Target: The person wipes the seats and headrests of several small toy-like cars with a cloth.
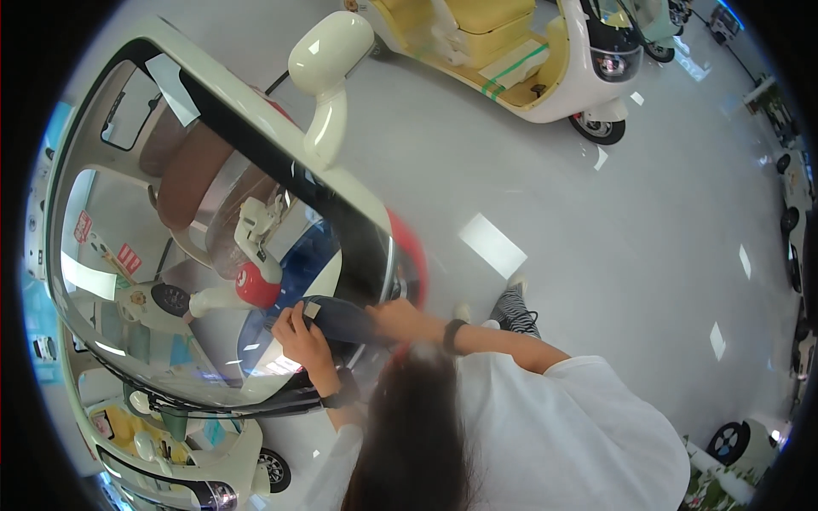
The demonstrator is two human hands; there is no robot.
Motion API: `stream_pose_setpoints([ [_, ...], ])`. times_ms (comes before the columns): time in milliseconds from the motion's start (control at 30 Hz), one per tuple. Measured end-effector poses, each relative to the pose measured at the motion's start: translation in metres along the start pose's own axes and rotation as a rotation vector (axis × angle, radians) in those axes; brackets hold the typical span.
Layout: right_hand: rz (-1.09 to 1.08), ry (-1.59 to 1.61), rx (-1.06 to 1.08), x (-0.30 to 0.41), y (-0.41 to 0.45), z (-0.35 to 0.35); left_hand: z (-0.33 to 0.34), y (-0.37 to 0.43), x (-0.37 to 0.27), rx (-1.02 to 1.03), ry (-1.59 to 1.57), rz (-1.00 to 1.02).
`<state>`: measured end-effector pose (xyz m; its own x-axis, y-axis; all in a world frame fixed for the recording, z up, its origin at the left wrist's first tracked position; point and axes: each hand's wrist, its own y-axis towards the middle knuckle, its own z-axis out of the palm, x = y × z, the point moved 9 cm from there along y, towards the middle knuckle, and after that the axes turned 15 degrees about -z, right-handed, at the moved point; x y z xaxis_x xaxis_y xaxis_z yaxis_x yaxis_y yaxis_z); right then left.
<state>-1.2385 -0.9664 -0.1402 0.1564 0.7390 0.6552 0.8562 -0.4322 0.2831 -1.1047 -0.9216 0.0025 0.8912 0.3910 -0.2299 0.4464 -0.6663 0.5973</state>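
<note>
My left hand (pixel 303 338) is at the left end of a dark blue, elongated, cloth-like item (pixel 345 319) with a small beige patch, its fingers bent over that end. Around the item's other end my right hand (pixel 399 319) is closed. Both hands are at the lower front of a cream small enclosed vehicle, just over its curved clear windscreen (pixel 211 358). Whether the item touches the windscreen I cannot tell. Behind the windscreen are a brown seat (pixel 192 179), a cream handlebar (pixel 255 223) and a round red thing (pixel 257 285). Long dark hair hides part of my left arm.
A cream rounded mirror (pixel 329 51) juts from the vehicle's side. Across the glossy grey floor (pixel 575 243) stands a white three-wheeler (pixel 549 96) with a yellow interior. Another small cream vehicle (pixel 249 453) is at the lower left. Plants (pixel 709 485) and a wheel (pixel 728 444) show at the lower right.
</note>
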Motion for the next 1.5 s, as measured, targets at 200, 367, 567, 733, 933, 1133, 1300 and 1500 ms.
stream_pose_setpoints([
  [200, -0.023, 0.016, -0.063, -0.074, 0.015, -0.089, 0.025, 0.045, -0.073, -0.100, 0.011, -0.055],
  [367, -0.074, 0.039, -0.171, -0.155, 0.042, -0.187, 0.055, 0.089, -0.141, -0.225, 0.049, -0.150],
  [567, -0.288, 0.024, -0.565, -0.189, 0.075, -0.364, 0.041, 0.159, -0.213, -0.272, -0.094, -0.316],
  [733, -0.518, -0.080, -0.725, -0.175, 0.112, -0.504, 0.017, 0.208, -0.301, -0.494, -0.094, -0.217],
  [933, -0.815, -0.177, -0.846, -0.177, 0.168, -0.562, 0.041, 0.242, -0.318, -0.582, -0.238, -0.416],
  [1133, -0.915, -0.198, -0.569, -0.254, 0.202, -0.533, 0.134, 0.265, -0.318, -0.473, -0.276, -0.565],
  [1300, -0.842, -0.235, -0.424, -0.304, 0.218, -0.536, 0.166, 0.270, -0.330, -0.682, -0.125, -0.413],
  [1500, -0.755, 0.022, -0.387, -0.338, 0.291, -0.540, 0.198, 0.293, -0.336, -0.626, 0.105, -0.065],
])
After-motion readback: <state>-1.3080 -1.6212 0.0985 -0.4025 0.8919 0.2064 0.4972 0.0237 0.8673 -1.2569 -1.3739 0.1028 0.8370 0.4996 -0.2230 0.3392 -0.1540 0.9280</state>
